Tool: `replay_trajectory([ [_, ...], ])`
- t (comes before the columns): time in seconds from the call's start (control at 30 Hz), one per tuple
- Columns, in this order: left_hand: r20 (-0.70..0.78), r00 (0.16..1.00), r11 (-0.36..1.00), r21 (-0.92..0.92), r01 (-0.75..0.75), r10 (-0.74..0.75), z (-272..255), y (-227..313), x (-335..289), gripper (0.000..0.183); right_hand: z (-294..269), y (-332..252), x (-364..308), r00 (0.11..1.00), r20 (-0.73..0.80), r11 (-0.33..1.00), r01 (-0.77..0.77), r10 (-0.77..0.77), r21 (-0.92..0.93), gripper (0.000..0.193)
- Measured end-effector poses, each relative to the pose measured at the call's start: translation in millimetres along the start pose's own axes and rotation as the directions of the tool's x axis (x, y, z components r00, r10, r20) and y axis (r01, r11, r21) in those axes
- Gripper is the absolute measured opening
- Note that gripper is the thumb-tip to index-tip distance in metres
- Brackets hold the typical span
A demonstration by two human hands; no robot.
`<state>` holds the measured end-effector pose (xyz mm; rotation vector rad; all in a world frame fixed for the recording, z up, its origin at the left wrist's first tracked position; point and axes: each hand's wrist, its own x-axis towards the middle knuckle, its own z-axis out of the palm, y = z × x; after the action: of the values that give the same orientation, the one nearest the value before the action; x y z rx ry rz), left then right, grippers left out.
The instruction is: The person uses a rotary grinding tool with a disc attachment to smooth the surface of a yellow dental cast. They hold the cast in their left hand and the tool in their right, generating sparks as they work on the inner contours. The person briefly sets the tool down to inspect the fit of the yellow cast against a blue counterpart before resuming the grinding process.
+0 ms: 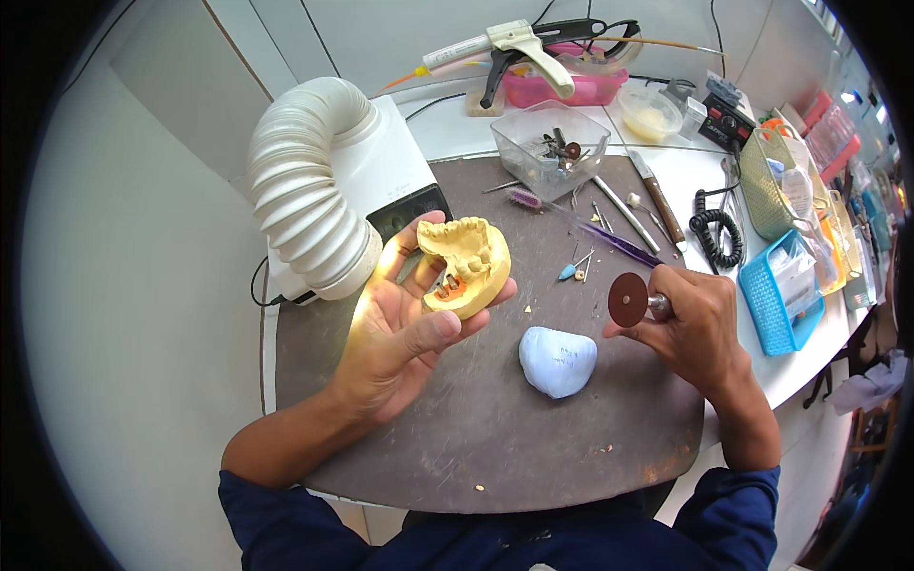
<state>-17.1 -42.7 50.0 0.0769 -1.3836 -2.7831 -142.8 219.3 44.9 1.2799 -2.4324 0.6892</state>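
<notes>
One yellow dental cast [466,266], one blue impression [557,361], two hands [405,319].

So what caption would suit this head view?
Left hand cradles a yellow dental cast; right hand holds a rotary tool's disc.

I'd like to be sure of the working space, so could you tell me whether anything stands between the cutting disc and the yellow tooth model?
Nothing visible does. The cutting disc in the right hand faces the yellow tooth model in the left hand across open air; the blue lump lies lower on the mat.

White ribbed suction hose [309,186], pale-blue putty lump [558,361], clear tub [550,147] (burs inside), 1 turquoise basket [783,295]
</notes>
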Motion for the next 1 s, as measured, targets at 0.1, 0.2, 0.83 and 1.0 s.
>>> replay_trajectory([
  [0.1,0.015,1.0,1.0,-0.014,-0.013,0.013,2.3,0.2,1.0,0.089,-0.3,1.8,-0.2,1.0,-0.006,1.0,0.013,-0.013,0.002,0.051],
  [0.2,0.022,1.0,1.0,-0.028,0.004,-0.003,1.4,-0.1,0.3,0.089,-1.2,0.3,0.2,1.0,0.009,1.0,0.011,-0.011,0.005,0.051],
  [0.83,0.139,0.989,0.974,0.216,-0.07,0.04,-1.8,-18.5,-2.5,0.093,-0.6,-4.2,-1.2,0.999,-0.01,0.997,0.045,-0.045,0.062,0.051],
  [1.0,0.195,0.98,0.966,0.26,-0.013,-0.039,2.8,-37.3,-11.1,0.095,-1.0,-23.8,2.8,0.977,0.022,0.972,0.21,-0.214,0.107,0.056],
])
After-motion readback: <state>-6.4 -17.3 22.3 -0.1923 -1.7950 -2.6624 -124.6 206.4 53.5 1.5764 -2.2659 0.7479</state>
